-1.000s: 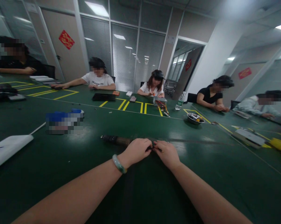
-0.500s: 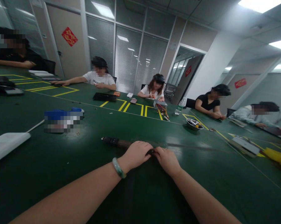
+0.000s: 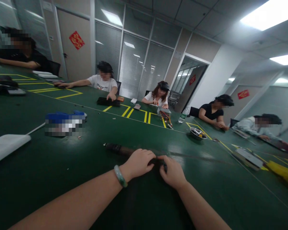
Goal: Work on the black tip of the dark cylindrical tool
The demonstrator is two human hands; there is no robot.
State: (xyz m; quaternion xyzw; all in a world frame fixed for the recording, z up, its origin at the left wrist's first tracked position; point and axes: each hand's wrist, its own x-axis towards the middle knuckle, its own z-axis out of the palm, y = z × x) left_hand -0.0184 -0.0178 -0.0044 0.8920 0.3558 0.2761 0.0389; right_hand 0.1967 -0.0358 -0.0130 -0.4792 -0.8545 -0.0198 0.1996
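My left hand [image 3: 142, 162], with a jade-like bangle [image 3: 120, 176] at its wrist, is closed over a small dark piece [image 3: 152, 161] whose kind I cannot make out. Facing it, my right hand [image 3: 173, 172] curls thumb and fingers about a dark bit of something between them. The two hands nearly meet just above the green table [image 3: 91, 195]. Behind the left hand lies a dark, stick-shaped tool [image 3: 114, 147] with a metal tip at its left end; the left hand hides part of it.
On the left are a white case [image 3: 10, 147] and a blurred-out blue-and-white item [image 3: 64, 123]. Farther off stand a metal bowl of small parts [image 3: 197, 134], a water bottle [image 3: 184, 115] and a box with coloured wires [image 3: 164, 111]. Several people sit around the table.
My right hand's fingers have spread slightly, showing more of the dark bit between them. Across the table, a person's hand has come onto a black object. The view has shifted a little.
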